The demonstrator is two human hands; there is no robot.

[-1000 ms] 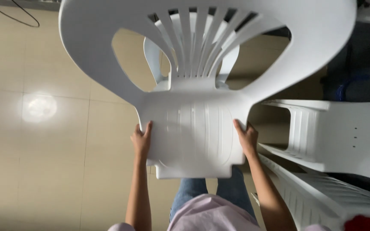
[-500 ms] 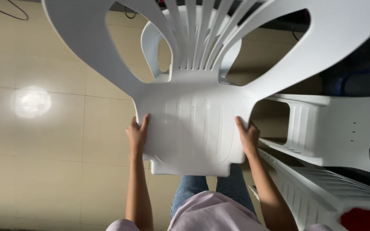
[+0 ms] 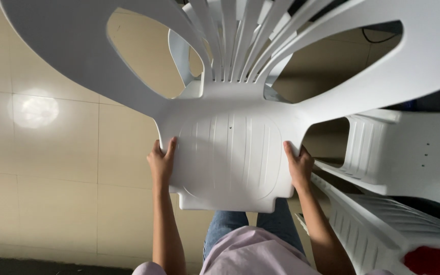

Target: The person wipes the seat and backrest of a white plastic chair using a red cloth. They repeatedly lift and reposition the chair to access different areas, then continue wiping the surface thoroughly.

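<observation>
Fingers (image 3: 170, 147) on chair (image 3: 230, 153) seat edges

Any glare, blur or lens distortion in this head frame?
Head view: a round glare spot on the tiled floor; the white chair, gripped at its seat edges by the left hand and right hand, looks sharp, though its arms bow outward near the frame edges; right background dim.

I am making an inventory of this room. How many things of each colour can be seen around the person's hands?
White plastic chairs: 3 (held chair, one behind it, stacked ones at right, exact stack number unclear)
Red object: 1
Total: 4
</observation>
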